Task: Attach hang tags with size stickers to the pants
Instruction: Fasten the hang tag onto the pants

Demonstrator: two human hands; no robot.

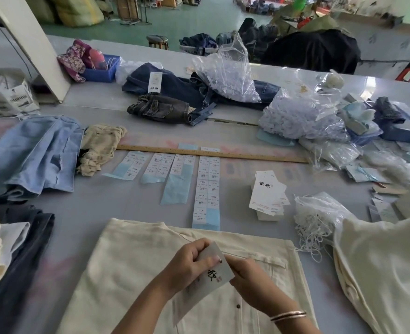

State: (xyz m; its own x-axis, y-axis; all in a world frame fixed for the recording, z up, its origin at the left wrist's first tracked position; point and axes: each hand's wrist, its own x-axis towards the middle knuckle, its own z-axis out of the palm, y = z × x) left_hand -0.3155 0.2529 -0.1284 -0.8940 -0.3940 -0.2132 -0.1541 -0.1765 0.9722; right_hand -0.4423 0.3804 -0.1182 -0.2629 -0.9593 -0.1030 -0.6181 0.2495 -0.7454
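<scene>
The worktop (235, 227) runs wide and grey under everything; I keep the cream pants (136, 273) spread flat right at my near edge, waistband towards the middle, so the tag can go on without lifting the cloth; a second cream garment (379, 266) lies at my right and a dark stack (18, 249) at my left, so the pants are hemmed in on both sides and the free room is the bare strip ahead of them; beyond that strip 4 sticker sheets (207, 189) lie side by side below the wooden ruler (211, 154), within reach and flat so a size label peels off cleanly; the tag pile (267, 196) sits just right of the sheets, and the bag of white strings (317, 220) beside that, its loose loops spilling to the pants' right edge; jeans (182, 92) and clear bags (230, 73) crowd the far side, well apart from my work; over the pants I hold 1 hang tag (208, 276), tilted; my left hand (189, 263) pinches its upper part, fingers (217, 259) curled over the face; my right hand (247, 273) grips its right edge; whether a string or sticker is already on it I cannot tell; I judge I am readying it for fastening at the waistband
</scene>
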